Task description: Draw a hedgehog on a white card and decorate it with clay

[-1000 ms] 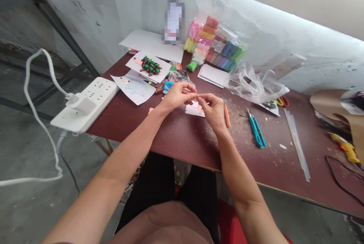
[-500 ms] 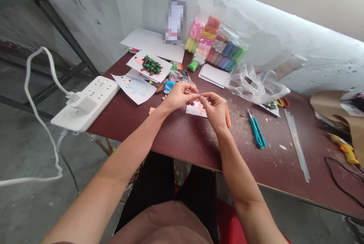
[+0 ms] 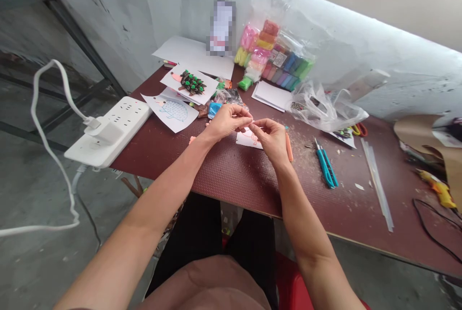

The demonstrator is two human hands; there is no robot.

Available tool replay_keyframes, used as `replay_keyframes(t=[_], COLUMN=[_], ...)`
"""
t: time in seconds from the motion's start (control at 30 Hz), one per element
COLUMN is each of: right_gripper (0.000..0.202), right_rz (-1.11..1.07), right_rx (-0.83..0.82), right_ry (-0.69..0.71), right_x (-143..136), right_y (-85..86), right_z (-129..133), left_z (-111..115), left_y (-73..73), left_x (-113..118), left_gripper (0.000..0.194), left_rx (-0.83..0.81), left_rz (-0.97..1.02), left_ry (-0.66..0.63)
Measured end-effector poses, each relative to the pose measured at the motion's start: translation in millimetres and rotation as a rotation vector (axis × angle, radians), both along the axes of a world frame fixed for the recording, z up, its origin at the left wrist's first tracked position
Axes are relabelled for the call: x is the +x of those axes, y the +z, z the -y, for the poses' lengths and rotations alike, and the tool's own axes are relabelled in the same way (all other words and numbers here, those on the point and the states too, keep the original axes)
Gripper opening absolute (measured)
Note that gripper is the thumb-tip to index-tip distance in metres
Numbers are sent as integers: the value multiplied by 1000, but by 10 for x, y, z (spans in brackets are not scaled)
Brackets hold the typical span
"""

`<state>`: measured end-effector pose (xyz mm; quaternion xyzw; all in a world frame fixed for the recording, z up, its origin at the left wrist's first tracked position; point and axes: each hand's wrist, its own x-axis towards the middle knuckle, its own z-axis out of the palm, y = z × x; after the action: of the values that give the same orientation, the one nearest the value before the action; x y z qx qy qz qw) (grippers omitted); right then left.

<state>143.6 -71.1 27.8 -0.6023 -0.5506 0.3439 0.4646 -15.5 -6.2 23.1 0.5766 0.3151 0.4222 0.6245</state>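
My left hand [image 3: 231, 121] and my right hand [image 3: 270, 137] meet fingertip to fingertip above the table. Both are closed in a pinch; whatever lies between the tips is too small to make out. Below them lies a white card [image 3: 249, 139] with an orange drawing, partly covered by my right hand. Just right of that hand is an orange stick-like piece [image 3: 289, 148]. Behind my left hand sits a blue packet [image 3: 214, 110]. A few small orange-pink lumps [image 3: 192, 139] lie close to my left wrist.
To the left are a blue hedgehog drawing [image 3: 172, 111], a hedgehog card with dark seeds [image 3: 191, 82] and a white power strip [image 3: 108, 132]. Bagged coloured clay [image 3: 277, 59] leans at the wall. A teal utility knife [image 3: 327, 165], clear sticks [image 3: 377, 185] and a yellow glue gun [image 3: 438, 189] lie rightward.
My fingertips have shifted very slightly against each other, still pinched together. Everything on the table stays where it was.
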Motion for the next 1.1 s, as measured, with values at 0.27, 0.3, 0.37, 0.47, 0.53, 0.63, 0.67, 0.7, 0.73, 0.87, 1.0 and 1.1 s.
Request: replay_keyframes(t=[0.27, 0.3, 0.37, 0.47, 0.53, 0.63, 0.67, 0.7, 0.73, 0.87, 1.0, 1.1], right_gripper=[42, 42, 42, 43, 42, 40, 39, 39, 39, 44, 51, 53], right_rz=[3, 6, 12, 8, -1, -18, -20, -18, -14, -30, -47, -70], right_rx=[0, -1, -7, -12, -9, -12, -14, -18, -21, -34, -80, -116], right_ry=[31, 35, 43, 42, 39, 55, 61, 65, 67, 60, 92, 124], right_x=[22, 26, 30, 29, 26, 22, 22, 22, 23, 24, 12, -11], right_y=[15, 24, 37, 40, 33, 19, 15, 14, 14, 18, -7, -39], right_z=[-10, -7, -3, 1, 0, -4, -5, -7, -8, -12, -25, -33], left_z=[-9, -12, -17, -20, -17, -9, -7, -6, -6, -15, -24, -17], left_y=[13, 12, 8, -2, -4, -1, 1, 2, 3, 3, 2, 4], left_x=[-34, -41, -49, -52, -49, -43, -41, -38, -36, -34, -40, -38], left_gripper=[8, 10, 13, 16, 16, 15, 15, 15, 14, 12, 13, 12], left_rx=[32, 47, 64, 70, 70, 61, 58, 55, 52, 37, 46, 53], left_rz=[-44, -47, -53, -63, -65, -63, -63, -63, -64, -48, -33, -29], left_ry=[-76, -91, -91, -62, -68, -84, -82, -76, -70, -43, -25, -45])
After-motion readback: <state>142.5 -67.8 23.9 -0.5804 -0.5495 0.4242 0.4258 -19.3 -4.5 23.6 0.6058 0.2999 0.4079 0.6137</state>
